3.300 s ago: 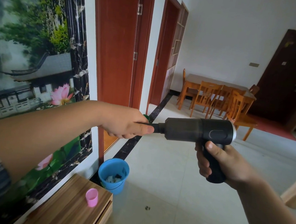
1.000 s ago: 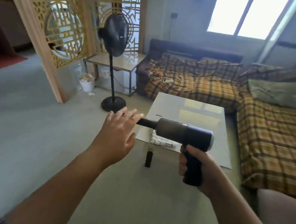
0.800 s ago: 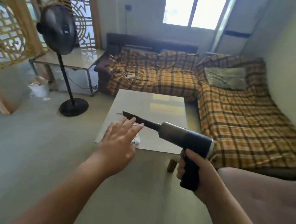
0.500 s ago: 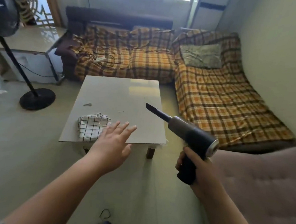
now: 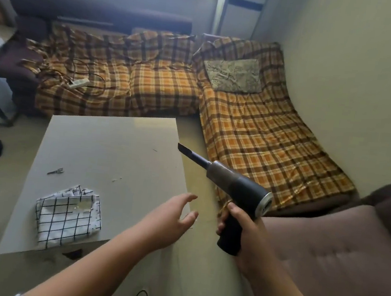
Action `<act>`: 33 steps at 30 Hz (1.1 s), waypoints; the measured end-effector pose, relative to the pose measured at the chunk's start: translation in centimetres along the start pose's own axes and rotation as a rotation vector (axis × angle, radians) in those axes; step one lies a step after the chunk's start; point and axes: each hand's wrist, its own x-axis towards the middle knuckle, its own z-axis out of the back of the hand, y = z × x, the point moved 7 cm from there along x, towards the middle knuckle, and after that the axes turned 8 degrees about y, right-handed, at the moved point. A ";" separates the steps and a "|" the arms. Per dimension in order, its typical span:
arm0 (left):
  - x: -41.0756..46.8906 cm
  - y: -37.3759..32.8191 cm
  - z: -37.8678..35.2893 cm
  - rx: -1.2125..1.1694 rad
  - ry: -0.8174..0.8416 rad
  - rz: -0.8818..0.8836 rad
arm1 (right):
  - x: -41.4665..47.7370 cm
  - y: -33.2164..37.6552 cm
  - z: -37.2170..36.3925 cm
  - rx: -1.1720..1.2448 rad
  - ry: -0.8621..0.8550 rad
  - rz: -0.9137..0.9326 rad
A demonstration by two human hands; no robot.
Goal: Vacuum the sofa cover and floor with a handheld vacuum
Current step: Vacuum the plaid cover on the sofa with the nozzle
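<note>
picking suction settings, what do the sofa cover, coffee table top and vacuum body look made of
Plaid sofa cover: woven cloth, matte; it creases and drapes in folds. Coffee table top: hard, smooth, semi-glossy, perhaps laminate or stone; it faintly mirrors light at its far edge. Handheld vacuum: likely dark matte plastic, with a shiny metal-looking ring at its rear.

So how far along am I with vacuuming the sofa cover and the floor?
Done: the handheld vacuum is picked up, nozzle fitted, right hand gripping its handle. In hand: the nozzle hangs in the air, aimed toward the plaid sofa cover, not touching it; the left hand is open and empty. Left: apparently all the cleaning, cover and floor; a power strip lies on the cover.
</note>
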 end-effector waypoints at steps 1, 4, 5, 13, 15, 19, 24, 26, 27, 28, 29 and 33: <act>1.8 -0.2 0.6 -0.031 0.002 -0.002 | 1.3 0.6 -0.2 -0.008 0.010 0.004; 6.4 -1.0 3.1 -0.201 -0.026 -0.007 | 4.7 2.0 0.4 0.000 0.033 -0.003; 7.9 -1.3 4.0 -0.302 -0.032 -0.010 | 5.7 2.3 1.1 0.008 0.034 -0.014; 22.3 -3.1 6.8 -0.553 -0.168 0.092 | 15.8 5.4 10.4 0.070 0.107 -0.131; 26.4 -4.6 6.3 -0.524 -0.170 0.092 | 19.2 6.8 13.3 0.092 0.139 -0.152; 33.6 -7.1 5.6 -0.758 -0.193 0.189 | 26.0 11.0 19.0 0.103 0.226 -0.201; 40.3 -8.8 5.7 -1.239 -0.224 0.292 | 33.2 15.3 23.4 0.057 0.311 -0.267; 42.0 -8.9 6.3 -1.260 -0.251 0.317 | 35.9 16.0 24.0 0.029 0.323 -0.280; 42.8 -8.7 6.7 -1.263 -0.270 0.332 | 37.1 16.2 24.1 0.006 0.334 -0.293; 43.5 -8.3 7.3 -1.268 -0.294 0.344 | 38.5 16.5 24.1 -0.018 0.350 -0.306; 44.2 -7.8 8.0 -1.279 -0.331 0.368 | 39.9 16.7 24.0 -0.043 0.359 -0.326; 47.2 -4.8 11.5 -1.521 -0.492 0.405 | 46.1 17.8 22.0 -0.251 0.497 -0.333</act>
